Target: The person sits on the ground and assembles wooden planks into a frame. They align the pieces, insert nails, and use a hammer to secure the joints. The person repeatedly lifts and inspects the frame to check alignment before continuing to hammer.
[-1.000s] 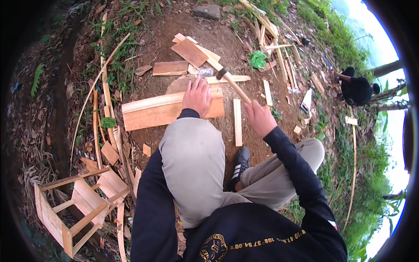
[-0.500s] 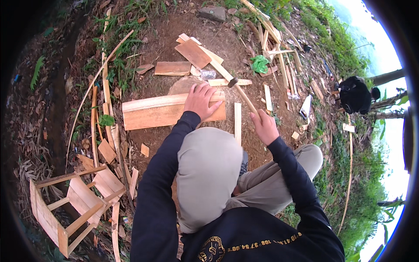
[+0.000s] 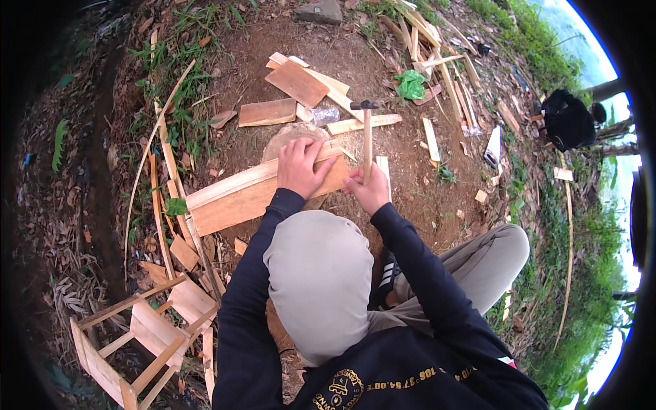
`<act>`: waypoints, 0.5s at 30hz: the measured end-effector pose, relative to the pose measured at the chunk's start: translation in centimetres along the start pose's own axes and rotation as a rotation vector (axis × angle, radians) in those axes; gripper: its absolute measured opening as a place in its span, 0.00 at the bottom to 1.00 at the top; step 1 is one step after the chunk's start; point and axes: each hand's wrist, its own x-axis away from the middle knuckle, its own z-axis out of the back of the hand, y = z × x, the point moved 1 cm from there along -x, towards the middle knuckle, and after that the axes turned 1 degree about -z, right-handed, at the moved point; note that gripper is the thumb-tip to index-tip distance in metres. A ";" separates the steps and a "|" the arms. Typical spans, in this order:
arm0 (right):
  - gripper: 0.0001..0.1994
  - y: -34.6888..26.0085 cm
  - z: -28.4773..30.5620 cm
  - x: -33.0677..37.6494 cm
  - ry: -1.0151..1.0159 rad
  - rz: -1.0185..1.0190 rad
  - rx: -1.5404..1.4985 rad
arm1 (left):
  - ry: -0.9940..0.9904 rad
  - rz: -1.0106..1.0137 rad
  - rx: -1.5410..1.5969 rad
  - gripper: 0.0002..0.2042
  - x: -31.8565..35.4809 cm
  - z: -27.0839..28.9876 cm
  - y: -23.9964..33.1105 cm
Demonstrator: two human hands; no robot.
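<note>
A flat wooden board (image 3: 236, 209) with a pale wooden strip (image 3: 236, 182) along its far edge lies in front of my knee, its right part over a round log stump (image 3: 279, 143). My left hand (image 3: 299, 167) grips both near their right end, fingers over the strip, thumb to the right. My right hand (image 3: 370, 189) holds a hammer by its wooden handle (image 3: 367, 140), with the dark hammer head (image 3: 365, 105) upward and away from me. The right fingertips are at the board's right end; whether they pinch something small there, I cannot tell.
Beyond the stump lie loose boards (image 3: 296, 85) and a clear plastic bag (image 3: 326, 117). A green plastic bag (image 3: 411, 85), wood scraps and a handsaw (image 3: 492, 148) are to the right. A wooden frame (image 3: 140, 335) stands lower left. A person in black (image 3: 566, 121) is at far right.
My right hand has come left to the board's end, and the hammer has swung from slanting to upright. The board has tilted, its left end nearer me. My view has shifted slightly.
</note>
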 end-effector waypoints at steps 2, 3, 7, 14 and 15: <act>0.12 0.0 -0.4 0.0 -0.055 -0.026 0.015 | -0.007 0.013 -0.017 0.20 0.4 0.4 -0.5; 0.12 0.0 -0.5 0.0 -0.068 -0.035 0.039 | -0.006 0.016 -0.006 0.19 0.3 0.5 -0.5; 0.11 -0.4 -0.8 0.1 -0.065 -0.037 -0.020 | 0.001 0.087 0.049 0.15 0.3 0.3 -1.0; 0.12 0.3 -0.3 -0.2 -0.049 0.006 -0.027 | 0.110 0.127 0.074 0.11 0.3 -0.6 -0.2; 0.12 0.2 -0.3 -0.2 -0.037 0.025 0.001 | 0.125 0.122 0.071 0.11 0.2 -0.6 -0.1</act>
